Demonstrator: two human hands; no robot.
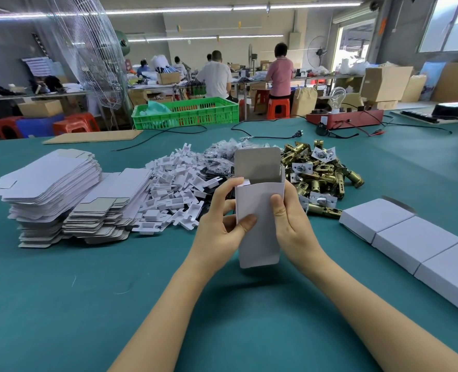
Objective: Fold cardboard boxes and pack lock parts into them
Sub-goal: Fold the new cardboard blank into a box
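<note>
I hold a white cardboard box (258,232) upright above the green table (88,291), its top lid flap standing open. My left hand (219,221) grips the box's left side, thumb on the front face and fingertips at the top edge. My right hand (289,218) grips the right side, thumb on the front. Behind lie a pile of brass lock latches (321,173), a heap of white cardboard inserts (176,194), small bagged parts (219,157) and stacks of flat box blanks (55,191).
Three closed white boxes (416,245) lie in a row at the right. A red tester with a bulb (343,116), black cables and a green crate (184,112) are at the table's far side. People work at benches further back.
</note>
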